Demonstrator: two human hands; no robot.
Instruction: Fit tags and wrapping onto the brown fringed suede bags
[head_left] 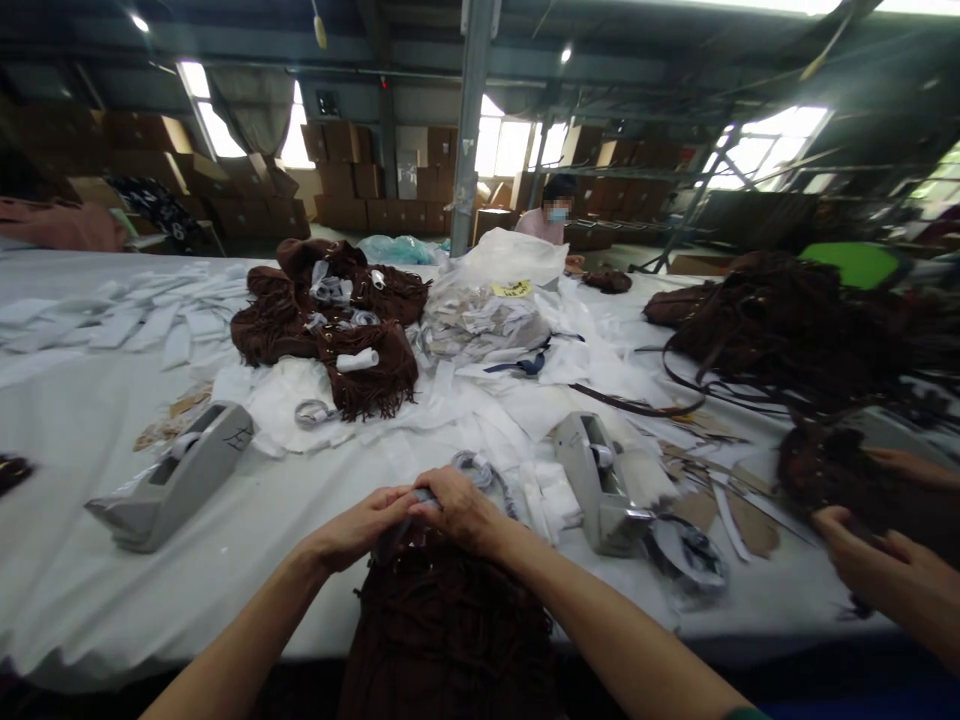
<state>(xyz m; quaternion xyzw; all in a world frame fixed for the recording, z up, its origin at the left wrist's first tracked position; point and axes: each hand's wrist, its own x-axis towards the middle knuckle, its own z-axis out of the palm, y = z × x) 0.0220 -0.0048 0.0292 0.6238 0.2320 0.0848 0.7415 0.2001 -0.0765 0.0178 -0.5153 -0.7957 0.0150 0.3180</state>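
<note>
A dark brown fringed bag [450,630] hangs at the table's front edge, below my two hands. My left hand [367,525] is closed at the bag's top, its fingers pinching a grey wrapped piece [420,498]. Against it, my right hand [457,508] is closed on the same grey piece, fingers bent over it. The fingertips of both hands nearly touch. A coil of grey wrapped strap [484,472] lies just behind my right hand. What exactly is under the fingers is partly hidden.
Grey tape dispensers stand left [176,478] and right [600,485]. Behind lie brown fringed bags [367,350], a plastic sack of scraps [487,315] and white strips [157,320]. Another person's hands [892,560] hold a brown bag at the right. A masked person [551,215] is across the table.
</note>
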